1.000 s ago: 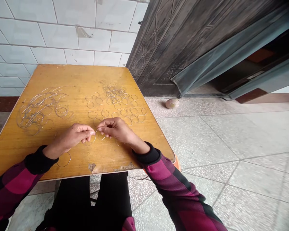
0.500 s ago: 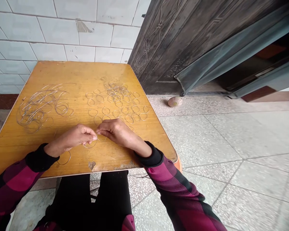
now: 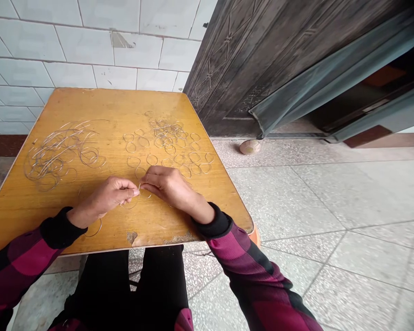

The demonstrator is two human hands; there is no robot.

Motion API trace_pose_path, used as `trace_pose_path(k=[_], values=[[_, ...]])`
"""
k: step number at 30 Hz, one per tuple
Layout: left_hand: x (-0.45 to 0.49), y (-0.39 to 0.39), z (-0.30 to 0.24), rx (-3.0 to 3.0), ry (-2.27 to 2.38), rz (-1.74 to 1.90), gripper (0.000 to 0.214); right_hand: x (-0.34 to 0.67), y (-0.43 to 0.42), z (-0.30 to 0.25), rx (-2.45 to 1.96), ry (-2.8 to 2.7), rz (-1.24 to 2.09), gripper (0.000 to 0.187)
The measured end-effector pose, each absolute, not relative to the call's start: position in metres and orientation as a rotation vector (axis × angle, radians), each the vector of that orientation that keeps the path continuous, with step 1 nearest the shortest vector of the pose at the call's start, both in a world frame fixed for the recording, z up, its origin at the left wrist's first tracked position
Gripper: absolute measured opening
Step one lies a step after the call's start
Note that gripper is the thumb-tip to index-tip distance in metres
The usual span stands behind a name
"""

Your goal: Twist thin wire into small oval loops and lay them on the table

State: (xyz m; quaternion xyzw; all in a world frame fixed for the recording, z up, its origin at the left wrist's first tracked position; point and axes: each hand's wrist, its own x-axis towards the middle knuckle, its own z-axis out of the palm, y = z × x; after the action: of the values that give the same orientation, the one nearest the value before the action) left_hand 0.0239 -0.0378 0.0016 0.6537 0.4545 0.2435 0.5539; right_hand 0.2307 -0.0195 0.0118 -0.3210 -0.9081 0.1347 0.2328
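Note:
Between the fingertips of both hands is a thin metal wire [image 3: 139, 187], part of it bent in a curve below the fingers. My left hand [image 3: 114, 195] is closed in a pinch on it, thumb against forefinger. My right hand [image 3: 167, 185] pinches the same wire from the other side, close to the left fingertips. Another wire loop [image 3: 96, 228] shows beside my left wrist, partly hidden by it. Figure-eight wire loops [image 3: 134, 162] lie just beyond my hands, some of them covered by the right hand.
On the wooden table [image 3: 106, 105], a tangle of loose curved wires [image 3: 65, 149] lies left and a pile of wire loops [image 3: 167, 131] lies at the back right. A white tiled wall [image 3: 69, 43] borders the far edge. A roundish object [image 3: 250, 146] is on the floor near the door.
My right hand has shifted slightly up and turned a little at the wire. The left hand stays almost in place, still pinching.

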Motion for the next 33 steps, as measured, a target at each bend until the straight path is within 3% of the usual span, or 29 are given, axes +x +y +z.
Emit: trace_pose_path(k=[11,23,26,33], values=[[0.028,-0.040,-0.002,1.488,1.088,0.579,0.023,0.228,-0.022,0.013,-0.946,-2.628,0.002,0.032],[0.039,-0.045,-0.001,1.413,1.195,0.700,0.024,0.221,-0.028,0.014,-1.105,-2.606,-0.151,0.026],[0.039,-0.046,-0.002,1.379,1.163,0.743,0.024,0.220,-0.027,0.015,-1.137,-2.556,-0.052,0.026],[0.038,-0.043,-0.003,1.191,1.115,1.026,0.018,0.230,-0.019,0.015,-1.050,-2.169,0.593,0.025]])
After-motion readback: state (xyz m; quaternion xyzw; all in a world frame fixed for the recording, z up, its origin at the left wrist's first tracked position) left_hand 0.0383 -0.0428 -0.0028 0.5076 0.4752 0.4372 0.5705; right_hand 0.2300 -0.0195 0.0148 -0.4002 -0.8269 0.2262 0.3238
